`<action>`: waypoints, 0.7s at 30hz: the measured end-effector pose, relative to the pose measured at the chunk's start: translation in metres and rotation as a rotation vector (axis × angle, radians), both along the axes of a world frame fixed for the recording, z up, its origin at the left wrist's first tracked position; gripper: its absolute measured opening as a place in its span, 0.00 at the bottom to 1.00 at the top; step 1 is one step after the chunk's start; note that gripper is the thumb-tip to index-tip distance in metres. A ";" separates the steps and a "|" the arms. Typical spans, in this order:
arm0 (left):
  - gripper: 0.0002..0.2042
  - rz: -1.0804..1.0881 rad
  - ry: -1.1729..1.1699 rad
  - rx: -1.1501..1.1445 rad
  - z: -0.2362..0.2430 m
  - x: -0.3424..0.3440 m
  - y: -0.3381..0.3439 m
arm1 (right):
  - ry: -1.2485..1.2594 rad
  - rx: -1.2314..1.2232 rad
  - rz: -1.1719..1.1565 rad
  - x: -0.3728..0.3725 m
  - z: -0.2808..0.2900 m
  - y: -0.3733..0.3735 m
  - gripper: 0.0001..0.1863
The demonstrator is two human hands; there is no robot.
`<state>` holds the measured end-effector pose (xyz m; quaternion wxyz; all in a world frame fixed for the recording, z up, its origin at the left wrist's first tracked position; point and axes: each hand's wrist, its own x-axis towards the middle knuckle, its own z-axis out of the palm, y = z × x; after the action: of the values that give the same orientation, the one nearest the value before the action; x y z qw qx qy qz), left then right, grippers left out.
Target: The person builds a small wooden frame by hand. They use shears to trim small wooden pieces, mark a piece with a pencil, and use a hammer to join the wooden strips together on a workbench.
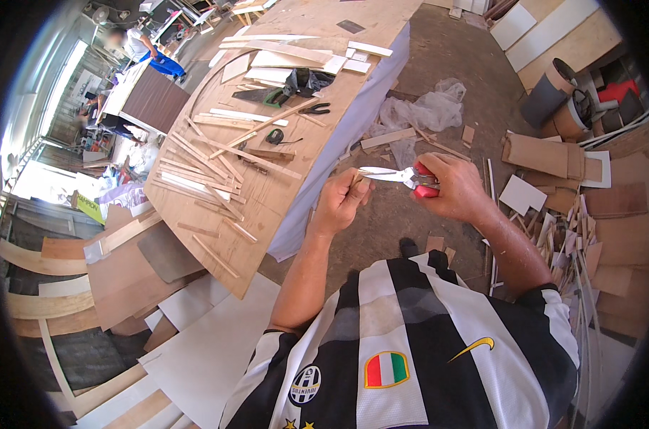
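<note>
My right hand (449, 184) is closed round the red handles of a pair of shears (392, 174). The long silver jaws point left and reach the fingertips of my left hand (339, 204). Between that thumb and forefinger I pinch a small brown piece of wood (359, 180), mostly covered by the fingers. The jaw tips meet this piece, though I cannot tell whether they bite on it. Both hands are raised in front of my striped shirt, just off the right edge of the plywood table (267, 214).
Thin wooden strips (203, 161), a tape measure (274, 136), black pliers (315, 109) and a handsaw (267, 97) lie on the table. Clear plastic sheeting (424, 107) is on the floor. Offcuts (546, 157) and bins (550, 93) crowd the right. Another person (142, 46) stands far left.
</note>
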<state>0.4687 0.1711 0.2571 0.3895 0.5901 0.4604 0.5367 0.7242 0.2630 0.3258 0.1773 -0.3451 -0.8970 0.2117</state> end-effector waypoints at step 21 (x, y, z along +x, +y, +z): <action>0.17 -0.001 -0.032 -0.053 0.000 0.001 0.001 | 0.071 -0.065 -0.042 -0.003 -0.009 0.006 0.23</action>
<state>0.4697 0.1718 0.2568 0.4125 0.5712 0.4679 0.5335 0.7214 0.2691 0.3166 0.2022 -0.3614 -0.8755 0.2491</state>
